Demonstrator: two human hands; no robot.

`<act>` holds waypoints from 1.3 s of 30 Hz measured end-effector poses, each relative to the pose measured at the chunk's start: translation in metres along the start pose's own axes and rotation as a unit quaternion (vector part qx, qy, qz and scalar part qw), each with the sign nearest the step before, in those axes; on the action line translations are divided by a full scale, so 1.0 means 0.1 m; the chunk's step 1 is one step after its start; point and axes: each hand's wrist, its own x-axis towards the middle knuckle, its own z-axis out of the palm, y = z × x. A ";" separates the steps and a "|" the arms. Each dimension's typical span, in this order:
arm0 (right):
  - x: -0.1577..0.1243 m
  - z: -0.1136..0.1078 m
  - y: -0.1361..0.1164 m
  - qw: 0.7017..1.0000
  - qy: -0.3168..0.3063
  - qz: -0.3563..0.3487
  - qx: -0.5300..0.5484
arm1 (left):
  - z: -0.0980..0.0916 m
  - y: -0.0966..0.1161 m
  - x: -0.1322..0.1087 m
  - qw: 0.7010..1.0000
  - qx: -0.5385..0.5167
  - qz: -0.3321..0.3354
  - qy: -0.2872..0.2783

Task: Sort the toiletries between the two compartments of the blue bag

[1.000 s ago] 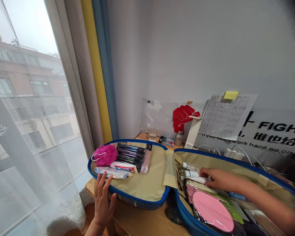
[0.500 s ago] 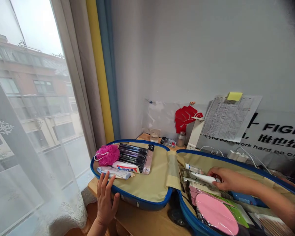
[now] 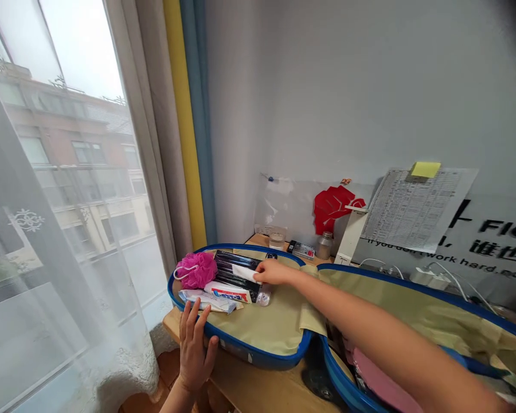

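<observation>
A blue suitcase [image 3: 262,357] lies open, both halves lined in beige. My right hand [image 3: 276,271] is closed on a white tube [image 3: 243,272], holding it over a clear-fronted pack of long black items [image 3: 224,261] in the left half. Beside that pack are a pink bath puff [image 3: 196,271], a white, red and blue toothpaste box [image 3: 230,293] and a flat whitish packet [image 3: 208,300]. My left hand [image 3: 194,347] rests with spread fingers at the near left rim, fingertips by the packet. My right forearm covers much of the right half, where a pink oval item [image 3: 380,378] shows partly.
Under the suitcase is a wooden table [image 3: 241,385]. Behind it stand a glass cup [image 3: 277,237], a small jar [image 3: 325,246] and a power adapter [image 3: 430,279] with white cables. Sheer curtains [image 3: 90,321] hang at the left.
My right hand has carried the white tube from the right half leftward over the left half. My left hand stays at the rim. The view has shifted slightly.
</observation>
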 end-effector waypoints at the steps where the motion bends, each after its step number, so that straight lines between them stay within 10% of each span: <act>1: 0.12 0.07 -0.10 1.000 -0.006 0.001 -0.007 | 0.00 -0.01 -0.01 1.000 0.001 -0.002 -0.002; 10: 0.48 0.33 -0.40 0.995 -0.010 -0.036 -0.088 | 0.02 -0.03 -0.04 1.000 -0.001 -0.013 -0.005; 39: 0.33 0.44 -0.56 0.985 0.041 -0.066 -0.152 | 0.03 -0.03 -0.05 1.000 0.001 -0.015 -0.004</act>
